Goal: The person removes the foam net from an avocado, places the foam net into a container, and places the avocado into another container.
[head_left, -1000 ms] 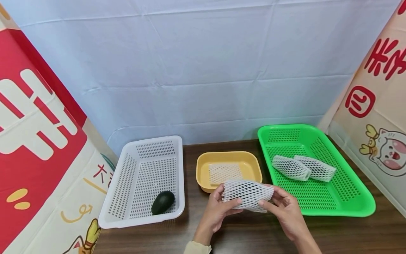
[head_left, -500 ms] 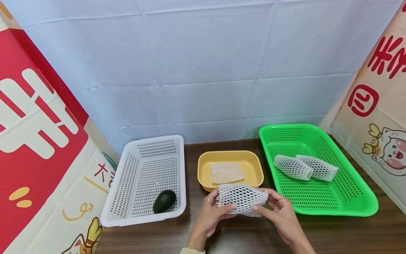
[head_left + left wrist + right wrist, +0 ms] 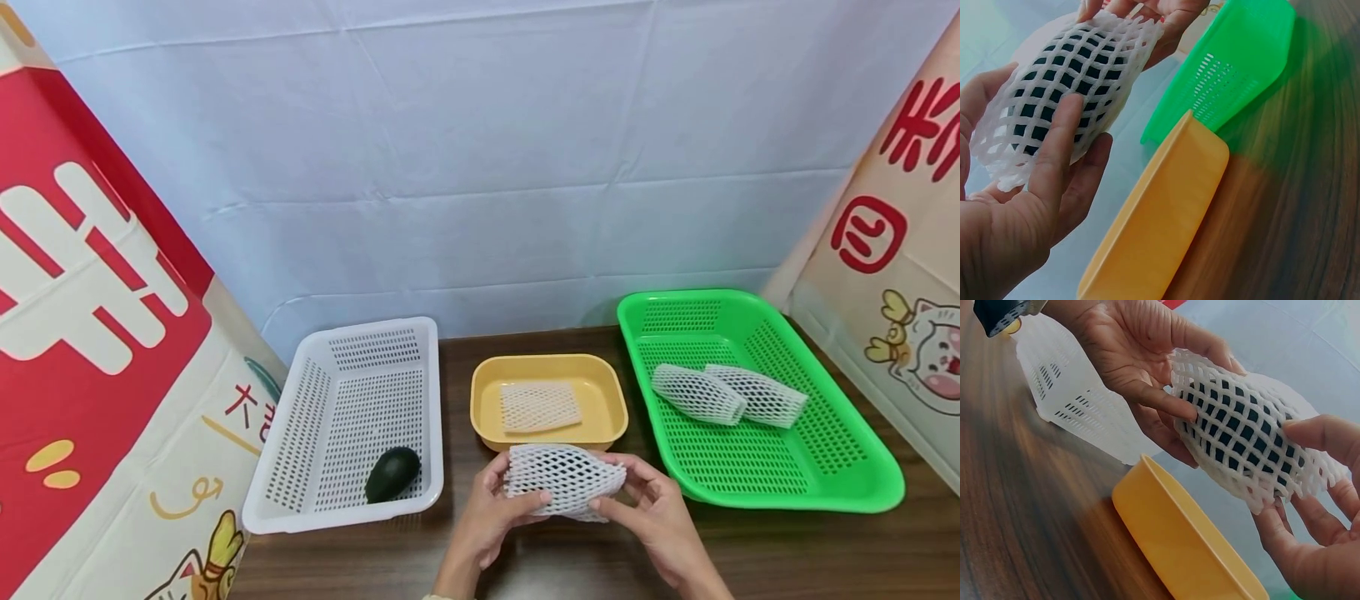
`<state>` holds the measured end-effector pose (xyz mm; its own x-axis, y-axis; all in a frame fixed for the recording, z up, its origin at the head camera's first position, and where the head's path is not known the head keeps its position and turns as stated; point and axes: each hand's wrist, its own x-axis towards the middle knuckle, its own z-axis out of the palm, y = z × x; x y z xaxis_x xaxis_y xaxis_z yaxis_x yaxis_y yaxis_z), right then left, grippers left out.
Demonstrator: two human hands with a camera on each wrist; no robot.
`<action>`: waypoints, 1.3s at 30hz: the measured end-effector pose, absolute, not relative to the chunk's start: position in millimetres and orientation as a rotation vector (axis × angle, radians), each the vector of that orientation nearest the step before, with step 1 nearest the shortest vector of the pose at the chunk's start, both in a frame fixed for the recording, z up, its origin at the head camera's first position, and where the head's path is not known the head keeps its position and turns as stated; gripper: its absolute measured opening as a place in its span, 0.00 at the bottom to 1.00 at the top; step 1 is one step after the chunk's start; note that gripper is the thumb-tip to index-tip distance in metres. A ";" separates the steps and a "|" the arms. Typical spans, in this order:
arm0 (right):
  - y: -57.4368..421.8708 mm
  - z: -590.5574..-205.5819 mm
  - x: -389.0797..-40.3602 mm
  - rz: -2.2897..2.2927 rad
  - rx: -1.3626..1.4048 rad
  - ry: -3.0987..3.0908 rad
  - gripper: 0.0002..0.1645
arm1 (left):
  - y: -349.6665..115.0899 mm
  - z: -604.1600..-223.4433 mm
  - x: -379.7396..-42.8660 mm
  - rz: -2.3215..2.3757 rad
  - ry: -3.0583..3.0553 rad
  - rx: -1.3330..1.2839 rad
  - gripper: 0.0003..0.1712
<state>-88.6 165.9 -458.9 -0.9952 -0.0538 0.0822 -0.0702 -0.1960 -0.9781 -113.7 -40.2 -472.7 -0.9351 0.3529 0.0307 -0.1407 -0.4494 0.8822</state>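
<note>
Both hands hold a white foam net sleeve [image 3: 564, 481] in front of the yellow tray [image 3: 487, 437]. In the wrist views, a dark avocado [image 3: 1072, 65] shows through the stretched mesh. My left hand [image 3: 489, 510] grips the sleeve's left end, thumb on the near side. At the right end, my right hand [image 3: 651, 510] pinches the mesh between thumb and fingers. Flat in the yellow tray lies another foam net sleeve [image 3: 540, 407]. A bare avocado [image 3: 393, 474] rests in the near right corner of the white basket [image 3: 432, 400].
On the right, a green basket [image 3: 862, 492] contains two filled foam net sleeves [image 3: 699, 394], lying side by side. The baskets and tray stand on a dark wooden table [image 3: 352, 567]. A pale cloth [image 3: 480, 167] hangs behind, with printed panels at both sides.
The held sleeve and both hands have shifted slightly left and nearer to me, uncovering more of the yellow tray. The grip looks the same, and the view has moved slightly.
</note>
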 end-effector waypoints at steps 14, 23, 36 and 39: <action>160.5 -479.4 -82.6 2.431 0.162 -1.991 0.28 | -47.0 -488.2 -104.9 2.387 1.479 0.211 0.31; 156.3 -487.1 -78.2 2.431 0.105 -2.001 0.28 | -51.1 -498.9 -100.5 2.341 1.533 0.185 0.31; 154.9 -501.3 -76.5 2.419 0.004 -2.093 0.27 | -53.6 -506.7 -92.4 2.299 1.548 0.098 0.30; 154.1 -503.7 -76.4 2.409 -0.084 -2.149 0.28 | -54.2 -509.3 -91.9 2.274 1.567 0.079 0.29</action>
<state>-76.4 154.1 -503.7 -0.9948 -0.0307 -0.0970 0.0998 -0.1118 -0.9887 -91.9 -54.2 -509.3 -0.9275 0.3357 -0.1643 -0.2731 -0.3084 0.9112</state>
